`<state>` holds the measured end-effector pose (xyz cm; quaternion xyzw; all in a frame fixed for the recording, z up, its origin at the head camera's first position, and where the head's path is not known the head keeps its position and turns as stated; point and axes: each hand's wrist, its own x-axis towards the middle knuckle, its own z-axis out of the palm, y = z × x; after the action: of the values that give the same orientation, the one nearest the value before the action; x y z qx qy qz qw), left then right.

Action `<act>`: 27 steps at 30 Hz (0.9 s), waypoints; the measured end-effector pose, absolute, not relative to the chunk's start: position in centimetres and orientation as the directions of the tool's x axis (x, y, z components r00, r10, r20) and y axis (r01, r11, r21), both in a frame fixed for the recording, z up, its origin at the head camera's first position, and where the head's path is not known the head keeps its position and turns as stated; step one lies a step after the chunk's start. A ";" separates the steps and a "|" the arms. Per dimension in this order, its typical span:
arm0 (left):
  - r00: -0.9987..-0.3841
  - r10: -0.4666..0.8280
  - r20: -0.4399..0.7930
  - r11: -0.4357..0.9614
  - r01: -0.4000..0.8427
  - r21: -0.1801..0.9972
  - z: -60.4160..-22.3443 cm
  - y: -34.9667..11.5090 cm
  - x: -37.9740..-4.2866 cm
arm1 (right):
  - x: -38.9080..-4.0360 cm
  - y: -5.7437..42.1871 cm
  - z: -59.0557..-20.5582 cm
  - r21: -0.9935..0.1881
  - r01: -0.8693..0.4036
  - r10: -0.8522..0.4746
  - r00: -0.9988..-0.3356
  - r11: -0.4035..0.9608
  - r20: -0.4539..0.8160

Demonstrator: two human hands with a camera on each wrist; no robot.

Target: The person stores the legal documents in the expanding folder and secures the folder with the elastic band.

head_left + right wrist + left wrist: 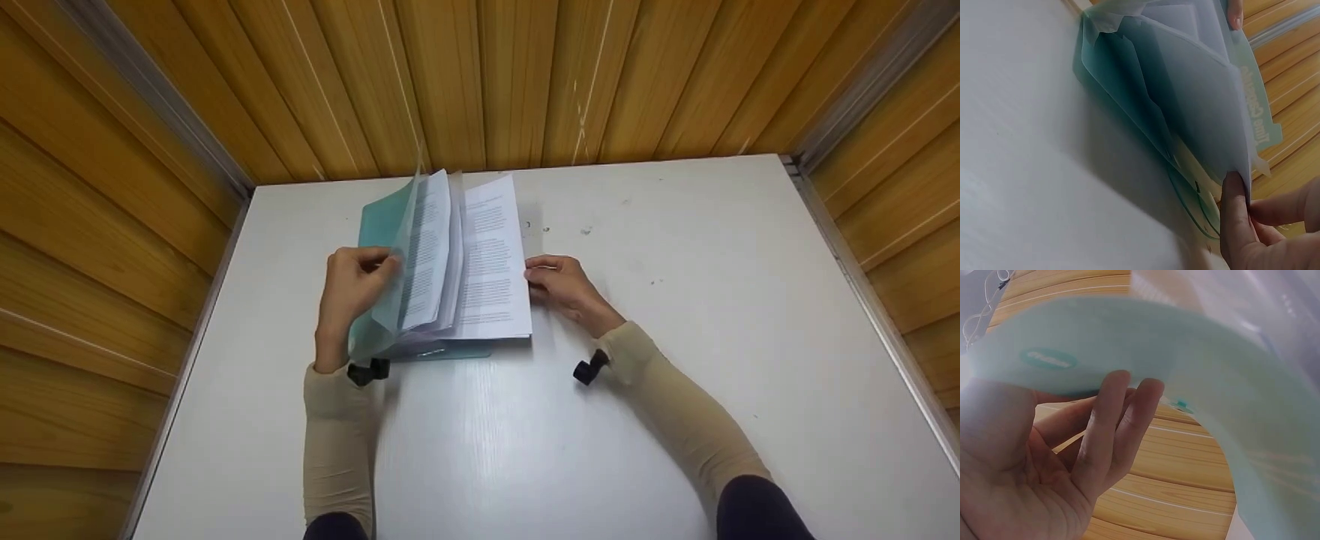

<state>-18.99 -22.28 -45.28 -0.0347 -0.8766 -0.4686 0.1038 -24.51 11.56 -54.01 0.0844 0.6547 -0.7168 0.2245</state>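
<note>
A translucent green document folder [386,217] stands open on the table with printed sheets [491,262] and clear dividers inside. My left hand [352,289] pinches the folder's raised front cover at its left side. In the left wrist view that cover [1129,337] bows in an arc above the curled fingers, a small oval label showing on it. On the right, my right hand [566,289] holds the outer edge of the printed sheets between thumb and fingers. The right wrist view shows the paper stack [1202,95] lifted at this edge, over the folder's teal back part.
The folder lies on a white table [675,375] with a few small marks. Wood-patterned panels [517,82] rise behind and at both sides. A thin green elastic cord [1179,197] loops out beside the folder near the right fingers.
</note>
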 end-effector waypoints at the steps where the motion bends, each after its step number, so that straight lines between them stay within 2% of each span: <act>1: -0.976 -0.037 0.212 0.560 0.156 0.814 -45.3 -22.3 -19.0 | -24.5 11.5 -54.1 -0.901 0.433 -0.213 -0.884 -0.036 -0.417; 17: -0.979 -0.028 0.200 0.571 0.148 0.807 -45.2 -22.3 -19.2 | -24.9 10.1 -53.8 -0.920 0.389 -0.239 -0.889 0.055 -0.390; 27: -0.981 -0.040 0.192 0.573 0.135 0.808 -45.2 -22.3 -19.1 | -25.0 9.4 -53.9 -0.924 0.377 -0.231 -0.895 0.065 -0.382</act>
<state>-19.06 -22.29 -45.18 -0.0270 -0.8818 -0.4612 0.0946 -24.96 9.37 -53.93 0.0528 0.6947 -0.6818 0.2229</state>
